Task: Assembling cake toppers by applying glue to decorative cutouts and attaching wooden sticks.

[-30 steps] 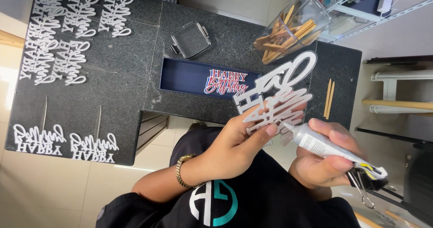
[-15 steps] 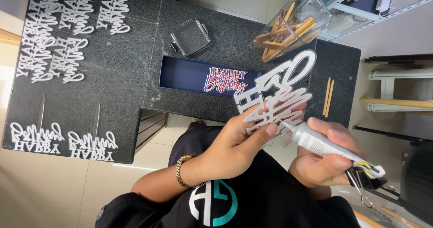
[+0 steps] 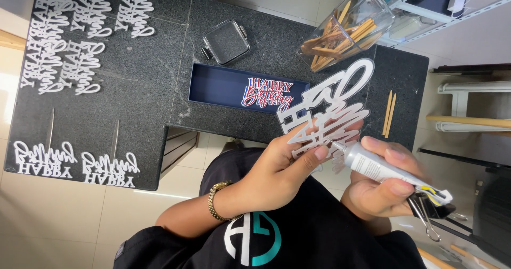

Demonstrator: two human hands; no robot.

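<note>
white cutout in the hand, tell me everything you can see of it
The white cutout is a flat, thin lettering piece in looping script and block letters, looking like card or foam sheet. It is held up over the dark stone counter's edge, pinched by the left hand. The glue tube tip in the right hand touches its lower edge.

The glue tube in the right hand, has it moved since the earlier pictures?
No clear move. The glue tube, in the right hand, keeps its tip on the white cutout, at the same spot below the two sticks on the dark table.
</note>
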